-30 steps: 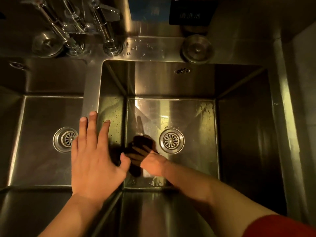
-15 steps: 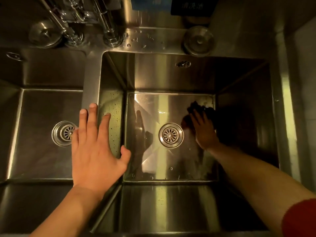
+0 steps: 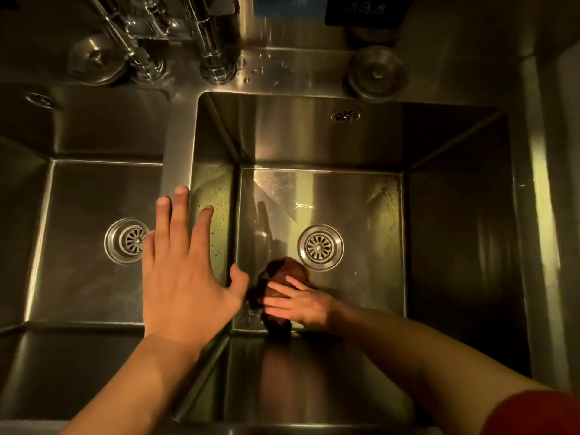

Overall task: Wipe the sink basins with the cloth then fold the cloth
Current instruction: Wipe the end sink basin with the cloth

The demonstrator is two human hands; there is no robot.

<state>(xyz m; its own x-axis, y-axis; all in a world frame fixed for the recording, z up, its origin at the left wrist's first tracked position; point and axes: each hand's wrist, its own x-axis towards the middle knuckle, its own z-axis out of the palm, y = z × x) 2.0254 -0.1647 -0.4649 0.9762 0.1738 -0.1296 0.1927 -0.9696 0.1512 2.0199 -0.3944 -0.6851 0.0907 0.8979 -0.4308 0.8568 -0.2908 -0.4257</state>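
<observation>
The right hand [image 3: 298, 301] lies flat with straight fingers on the dark cloth [image 3: 284, 274], pressing it onto the floor of the right basin [image 3: 354, 196]. The cloth sits just beside the round drain [image 3: 320, 247], at its near left, close to the basin's front wall. The left hand [image 3: 185, 277] is spread open, holding nothing, over the wall [image 3: 175, 158] left of that drain.

View: single head-worn wide-angle camera
Facing: steeply down into a double sink [image 3: 175, 158]
Range: close, at arm's reach
Frame edges: taps [image 3: 216, 42] at top, forearms entering from bottom
</observation>
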